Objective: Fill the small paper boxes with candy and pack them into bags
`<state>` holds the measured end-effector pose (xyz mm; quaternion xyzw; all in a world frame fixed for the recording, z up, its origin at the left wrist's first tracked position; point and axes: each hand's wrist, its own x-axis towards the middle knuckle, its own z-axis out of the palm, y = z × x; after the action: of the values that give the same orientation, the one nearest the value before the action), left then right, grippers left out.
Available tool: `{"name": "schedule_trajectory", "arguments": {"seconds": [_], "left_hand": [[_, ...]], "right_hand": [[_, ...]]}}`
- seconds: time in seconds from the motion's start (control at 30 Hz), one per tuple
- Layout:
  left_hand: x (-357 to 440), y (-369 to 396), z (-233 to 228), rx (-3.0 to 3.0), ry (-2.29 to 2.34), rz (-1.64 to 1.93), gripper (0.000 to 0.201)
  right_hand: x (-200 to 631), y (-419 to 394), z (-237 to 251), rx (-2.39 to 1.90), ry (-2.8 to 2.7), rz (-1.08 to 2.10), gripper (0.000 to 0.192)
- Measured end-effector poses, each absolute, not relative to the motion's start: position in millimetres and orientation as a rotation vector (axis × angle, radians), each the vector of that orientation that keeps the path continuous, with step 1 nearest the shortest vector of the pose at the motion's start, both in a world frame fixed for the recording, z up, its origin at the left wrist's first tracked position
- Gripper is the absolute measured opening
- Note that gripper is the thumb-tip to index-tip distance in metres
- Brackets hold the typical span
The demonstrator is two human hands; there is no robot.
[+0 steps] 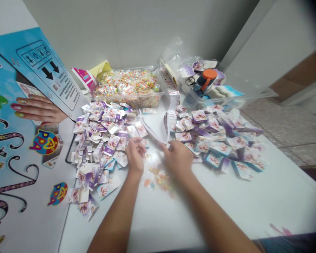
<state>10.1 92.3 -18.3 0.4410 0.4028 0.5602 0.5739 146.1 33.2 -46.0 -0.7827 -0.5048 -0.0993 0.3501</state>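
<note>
My right hand (pixel 177 156) is closed, its fingertips pinching the near end of some thin white paper (pixel 153 133). An upright flap with a dark edge rises beside that paper, and I cannot make out its print. My left hand (pixel 135 156) is held just to the left, its fingers loosely curled and apart with nothing visible in them. Small white, purple and blue printed boxes (pixel 112 144) lie heaped beside it, several with their flaps open. Between my forearms, small yellow, orange and green pieces in clear wrapping (pixel 159 177) lie blurred on the white table (pixel 147 221).
A clear bin (pixel 147 100) of colourful small packets stands at the back. Right of it, another clear bin (pixel 218 102) holds boxes and a dark bottle with an orange lid (pixel 209 74). More small boxes (pixel 221 140) cover the right side. A large printed board (pixel 28 158) stands left.
</note>
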Motion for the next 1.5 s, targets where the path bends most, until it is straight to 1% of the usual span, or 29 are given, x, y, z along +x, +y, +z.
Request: {"name": "schedule_trajectory", "arguments": {"seconds": [0.17, 0.27, 0.37, 0.43, 0.5, 0.7, 0.77, 0.83, 0.9, 1.0, 1.03, 1.1, 1.17, 1.2, 1.27, 1.33, 1.37, 1.43, 1.5], "left_hand": [[10.9, 92.2, -19.6, 1.04, 0.938, 1.309, 0.06], [9.8, 91.4, -19.8, 1.043, 0.953, 1.292, 0.057], [6.6, 87.5, -15.2, 1.159, 0.906, 1.271, 0.043], [4.6, 83.1, -9.8, 1.319, 0.786, 1.22, 0.031], [3.9, 78.5, -4.9, 1.464, 0.673, 1.143, 0.035], [6.2, 70.3, -1.9, 1.669, 0.643, 0.916, 0.056], [6.0, 69.2, -0.6, 1.731, 0.639, 0.895, 0.061], [5.6, 68.2, 2.5, 1.795, 0.615, 0.902, 0.059], [5.6, 67.1, 6.0, 1.827, 0.604, 0.927, 0.048], [6.4, 64.9, 8.7, 1.761, 0.593, 0.883, 0.023], [6.6, 64.3, 8.5, 1.683, 0.591, 0.822, 0.021], [6.7, 63.7, 7.1, 1.482, 0.596, 0.714, 0.026], [6.4, 64.2, 5.8, 1.315, 0.611, 0.716, 0.028], [6.3, 64.9, 5.7, 1.273, 0.611, 0.752, 0.027], [6.1, 67.2, 6.2, 1.248, 0.611, 0.829, 0.027], [6.3, 69.9, 6.5, 1.281, 0.638, 0.88, 0.026], [6.5, 71.3, 6.1, 1.318, 0.675, 0.925, 0.025], [7.3, 73.6, 3.7, 1.436, 0.771, 1.062, 0.025], [7.9, 74.9, 0.4, 1.554, 0.865, 1.181, 0.028]], "right_hand": [[146.5, 34.0, -44.1, -2.067, -1.397, -0.254, 0.027], [146.3, 29.4, -36.3, -1.934, -1.444, -0.276, 0.027], [141.3, 20.0, -22.1, -1.682, -1.384, -0.248, 0.022], [136.5, 12.4, -11.7, -1.51, -1.209, -0.1, 0.013], [134.1, 6.6, -3.2, -1.347, -0.995, 0.109, 0.007], [150.7, 9.7, 8.2, -1.01, -0.622, 0.765, 0.025], [156.7, 13.0, 8.8, -0.977, -0.532, 0.881, 0.029], [159.5, 15.0, 7.5, -0.991, -0.475, 0.927, 0.03], [159.5, 16.3, 4.0, -1.033, -0.453, 0.925, 0.031], [157.8, 17.6, -2.1, -1.153, -0.512, 0.814, 0.029], [157.2, 17.7, -3.3, -1.218, -0.573, 0.703, 0.027], [156.5, 17.2, -3.5, -1.368, -0.793, 0.351, 0.024], [155.7, 15.1, -1.0, -1.452, -1.114, 0.003, 0.019], [155.2, 13.5, 0.7, -1.431, -1.297, -0.075, 0.019], [153.7, 9.7, 3.8, -1.3, -1.595, -0.019, 0.029], [151.7, 6.3, 5.4, -1.179, -1.716, 0.134, 0.041], [150.7, 5.1, 5.8, -1.16, -1.715, 0.181, 0.042], [148.6, 4.3, 6.0, -1.199, -1.653, 0.217, 0.036], [145.8, 4.7, 6.3, -1.272, -1.574, 0.241, 0.023]]}}
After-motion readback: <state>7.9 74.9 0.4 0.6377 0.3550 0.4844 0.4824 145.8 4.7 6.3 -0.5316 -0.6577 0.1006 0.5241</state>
